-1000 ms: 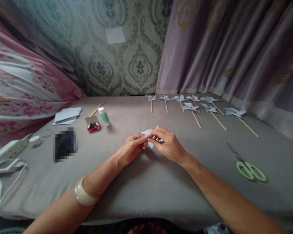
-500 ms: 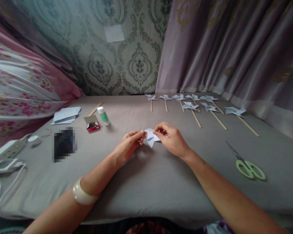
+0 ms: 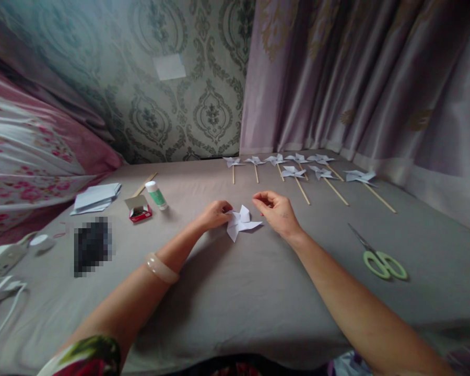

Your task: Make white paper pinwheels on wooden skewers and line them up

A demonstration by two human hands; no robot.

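Observation:
A white paper pinwheel (image 3: 239, 224) with pointed blades and no stick lies at the middle of the cloth-covered table. My left hand (image 3: 215, 215) is at its left side, with the fingers closed on the edge of one blade; part of these fingers is hidden. To the right of the pinwheel and apart from it, my right hand (image 3: 276, 210) is raised with thumb and fingertips pinched together. Whatever those fingertips may hold is too small to make out. An open red box (image 3: 140, 212) with small dark contents stands to the left, beside a white-and-green glue stick (image 3: 155, 195).
Several finished pinwheels on sticks (image 3: 294, 174) lie at the back right. Green-handled scissors (image 3: 379, 260) rest on the right. Leftward are a paper stack (image 3: 96, 198), a wooden stick (image 3: 145, 184), a blurred dark object (image 3: 92, 245) and a white power strip (image 3: 3, 257) with a cable.
My hands have moved apart: the right has let go of the pinwheel and drawn rightward, while the left has come onto its left blade. The pinwheel shows more fully, and the view has shifted.

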